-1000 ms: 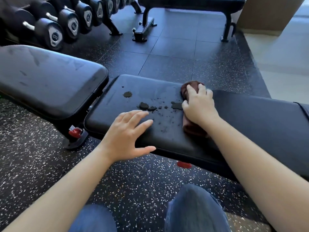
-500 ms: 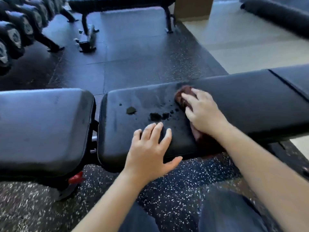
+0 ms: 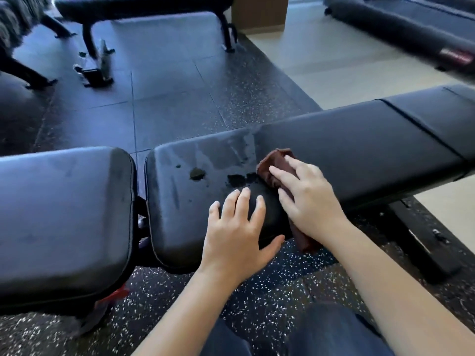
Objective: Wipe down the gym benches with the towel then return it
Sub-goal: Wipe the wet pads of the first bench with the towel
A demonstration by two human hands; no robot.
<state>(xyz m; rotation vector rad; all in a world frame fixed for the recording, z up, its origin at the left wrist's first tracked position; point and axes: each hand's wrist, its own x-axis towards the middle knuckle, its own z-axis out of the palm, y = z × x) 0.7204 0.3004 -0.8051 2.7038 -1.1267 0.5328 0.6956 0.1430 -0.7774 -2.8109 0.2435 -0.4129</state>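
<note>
A long black padded bench (image 3: 359, 155) runs across the view in front of me. Dark crumbly dirt patches (image 3: 197, 173) lie on its left pad. My right hand (image 3: 305, 199) presses a dark red-brown towel (image 3: 276, 163) flat onto the pad, just right of the dirt; the towel's tail hangs over the near edge. Beside it, my left hand (image 3: 239, 232) lies with straight, spread fingers on the pad's near edge and holds nothing.
A second black bench pad (image 3: 59, 214) sits close on the left, with a narrow gap between the pads. Another bench (image 3: 144, 9) stands at the back, with a rack foot (image 3: 28, 73) at far left. A treadmill (image 3: 401, 27) lies back right. Speckled rubber floor underfoot.
The view swung right and nearer to the bench. My left hand came down from the air onto the pad's near edge. My right hand with the towel slid slightly along the pad beside the dirt.
</note>
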